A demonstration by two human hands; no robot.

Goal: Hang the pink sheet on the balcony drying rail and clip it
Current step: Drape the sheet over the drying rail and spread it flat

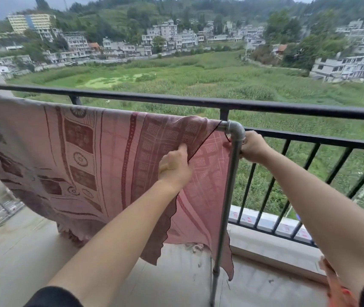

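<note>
Where pink sheet (92, 156) drapes rail (232, 127) — balcony railing (287, 109) behind.

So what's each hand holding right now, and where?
The left hand pinches the pink sheet near its right end. The right hand is at the drying rail corner; its grip is hidden.

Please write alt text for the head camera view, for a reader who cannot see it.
A pink sheet hangs over a metal drying rail on a balcony; the left hand pinches its fabric, and the right hand is at the rail's corner. Beyond a black railing lie fields and houses.
</note>
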